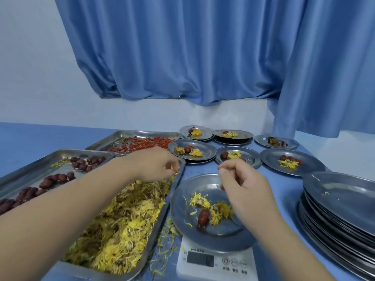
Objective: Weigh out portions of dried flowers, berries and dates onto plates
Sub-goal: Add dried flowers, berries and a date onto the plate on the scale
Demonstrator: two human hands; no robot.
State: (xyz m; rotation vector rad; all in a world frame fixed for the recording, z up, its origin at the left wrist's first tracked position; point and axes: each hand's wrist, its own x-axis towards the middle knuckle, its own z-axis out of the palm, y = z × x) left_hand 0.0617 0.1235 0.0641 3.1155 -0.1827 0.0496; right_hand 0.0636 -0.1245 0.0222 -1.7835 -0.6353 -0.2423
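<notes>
The left hand (158, 165) reaches over the far end of the near tray (150, 246), fingertips pinching a few yellow strands of the dried flowers (121, 220). These fill the tray as a loose heap of thin yellow petals mixed with brownish bits. Some strands lie spilled on the blue table (50, 134) between tray and scale.

The right hand (243, 185) hovers over the plate (182, 209), fingers curled in, thumb against the forefinger. I cannot tell whether it holds anything. The round steel plate sits on a white digital scale (215, 260) at the near centre. On it lie two shaggy yellow flower heads (199, 200) and one wrinkled dark red date (203, 217), close together.

To the left a second tray (40, 165) holds dark red dates, and farther off a third tray (121, 134) holds small bright red berries (142, 144). Six filled plates (192, 151) stand at the far right, and a stack of empty plates (341, 199) at the near right. A blue curtain (203, 47) hangs behind.
</notes>
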